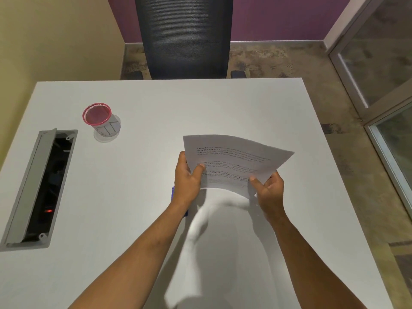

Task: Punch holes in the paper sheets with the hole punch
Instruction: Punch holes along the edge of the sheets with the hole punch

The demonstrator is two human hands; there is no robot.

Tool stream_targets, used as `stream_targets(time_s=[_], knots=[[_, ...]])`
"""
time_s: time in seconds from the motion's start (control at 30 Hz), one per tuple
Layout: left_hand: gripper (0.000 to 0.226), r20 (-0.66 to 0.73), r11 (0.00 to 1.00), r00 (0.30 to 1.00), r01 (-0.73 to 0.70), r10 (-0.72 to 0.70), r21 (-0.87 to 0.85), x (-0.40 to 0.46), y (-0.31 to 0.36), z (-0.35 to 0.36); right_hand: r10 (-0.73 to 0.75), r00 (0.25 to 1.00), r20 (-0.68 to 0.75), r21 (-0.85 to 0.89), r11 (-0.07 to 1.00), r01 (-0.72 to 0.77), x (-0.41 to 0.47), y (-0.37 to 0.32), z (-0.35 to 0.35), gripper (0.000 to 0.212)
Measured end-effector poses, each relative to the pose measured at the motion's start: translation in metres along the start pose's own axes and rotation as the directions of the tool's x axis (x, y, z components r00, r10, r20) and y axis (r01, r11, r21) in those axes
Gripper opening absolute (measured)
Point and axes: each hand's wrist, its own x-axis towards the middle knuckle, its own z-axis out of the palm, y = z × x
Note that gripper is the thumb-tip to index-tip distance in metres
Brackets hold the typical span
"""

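Head view: your two hands hold the printed paper sheets (234, 157) above the tabletop (133, 175), toward its right edge; how many sheets, you cannot tell. Your left hand (187, 181) pinches the near left corner, thumb on top; your right hand (268, 190) grips the near right corner. The stack's long axis runs left to right, its far edge tipped up and bowed. One blue hole punch (173, 192) peeks from under your left wrist. One red mesh cup (98, 117) stands near the far left corner.
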Motion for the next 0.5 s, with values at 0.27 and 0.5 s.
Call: stream_targets(time_s=[0.27, 0.5], knots=[[0.04, -0.015, 0.999, 1.0, 0.019, -0.019, 0.03, -0.003, -0.003, 0.002, -0.001, 0.999, 0.033, 0.026, 1.0, 0.0, 0.001, 0.004, -0.002, 0.047], [0.035, -0.016, 0.997, 0.998, 0.054, -0.053, 0.051, -0.002, -0.007, 0.002, 0.022, 0.999, 0.027, -0.022, 1.0, -0.022, -0.001, 0.007, -0.001, 0.037]])
